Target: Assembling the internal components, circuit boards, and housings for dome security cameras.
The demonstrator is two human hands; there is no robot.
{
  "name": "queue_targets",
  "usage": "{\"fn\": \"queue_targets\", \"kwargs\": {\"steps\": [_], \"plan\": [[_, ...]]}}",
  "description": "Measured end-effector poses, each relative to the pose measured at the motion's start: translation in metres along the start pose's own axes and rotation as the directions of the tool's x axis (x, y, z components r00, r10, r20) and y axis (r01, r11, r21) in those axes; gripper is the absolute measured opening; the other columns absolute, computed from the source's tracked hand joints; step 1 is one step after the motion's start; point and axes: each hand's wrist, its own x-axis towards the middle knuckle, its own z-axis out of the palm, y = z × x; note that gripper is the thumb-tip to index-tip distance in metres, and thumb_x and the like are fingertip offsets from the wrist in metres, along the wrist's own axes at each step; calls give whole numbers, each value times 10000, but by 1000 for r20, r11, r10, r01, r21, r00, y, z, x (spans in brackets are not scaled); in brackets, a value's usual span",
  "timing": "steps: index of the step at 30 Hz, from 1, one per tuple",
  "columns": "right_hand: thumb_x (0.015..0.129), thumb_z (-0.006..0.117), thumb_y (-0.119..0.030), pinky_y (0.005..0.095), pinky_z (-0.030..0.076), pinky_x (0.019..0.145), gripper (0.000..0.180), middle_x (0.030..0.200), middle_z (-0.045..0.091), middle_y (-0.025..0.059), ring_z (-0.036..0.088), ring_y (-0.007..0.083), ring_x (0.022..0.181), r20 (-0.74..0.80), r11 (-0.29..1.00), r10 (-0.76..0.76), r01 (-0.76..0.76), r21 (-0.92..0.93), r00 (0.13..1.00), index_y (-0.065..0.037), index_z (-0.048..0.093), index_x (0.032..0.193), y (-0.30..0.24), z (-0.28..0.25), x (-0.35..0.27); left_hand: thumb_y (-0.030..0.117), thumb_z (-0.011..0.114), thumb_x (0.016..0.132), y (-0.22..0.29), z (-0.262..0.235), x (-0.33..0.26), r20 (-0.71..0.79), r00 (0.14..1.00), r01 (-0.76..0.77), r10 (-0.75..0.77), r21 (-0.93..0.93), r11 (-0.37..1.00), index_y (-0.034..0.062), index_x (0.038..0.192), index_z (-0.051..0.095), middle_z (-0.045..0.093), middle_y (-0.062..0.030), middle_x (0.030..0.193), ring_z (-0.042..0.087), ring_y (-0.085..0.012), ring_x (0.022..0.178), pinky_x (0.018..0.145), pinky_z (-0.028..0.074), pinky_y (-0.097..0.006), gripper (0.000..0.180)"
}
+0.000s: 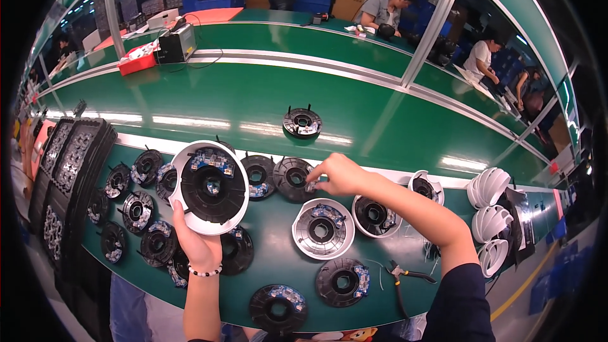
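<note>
My left hand holds up a white round housing with a black ring part and a small blue circuit board inside, tilted toward me. My right hand reaches forward, its fingertips pinched on the edge of a black disc part lying on the green bench. Below it sit a white housing with a black disc inside and another white housing.
Several black disc parts lie at the left and near the front edge. Black trays stand far left. White domes are stacked at the right. Pliers lie near my right forearm. One disc rides the green conveyor. Other people work beyond.
</note>
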Motion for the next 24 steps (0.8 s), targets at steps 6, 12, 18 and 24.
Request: {"fn": "queue_targets", "kwargs": {"steps": [6,12,18,24], "plan": [[627,661,-153,328,477,737,306,873,629,90,600,220,811,-205,958,216,-248,-146,955,-57,625,915,33,-33,50,311,301,902,-2,2,-2,14,1000,5,-5,-3,1000,23,1190,377,473,-84,1166,465,-189,1065,901,364,-331,415],[582,675,-135,373,445,794,398,974,584,121,540,294,922,-280,866,328,-405,-292,902,-57,597,965,109,20,75,316,304,901,-7,4,-3,-18,1000,2,-2,9,1000,21,1198,374,465,-83,1180,455,-192,1079,918,348,-328,424],[597,706,-171,375,470,708,267,790,614,145,589,293,770,-358,880,340,-428,-204,870,-72,639,836,103,8,64,318,299,901,-5,1,1,-13,1000,9,-9,-1,1000,26,1196,379,466,-80,1178,457,-188,1076,914,352,-328,423],[581,708,-131,340,479,683,300,838,614,118,591,293,733,-377,996,-39,65,57,926,-36,615,849,5,-27,31,319,301,899,0,6,8,-62,997,-60,56,-59,996,28,1187,392,474,-77,1166,460,-185,1070,918,344,-332,420]]}}
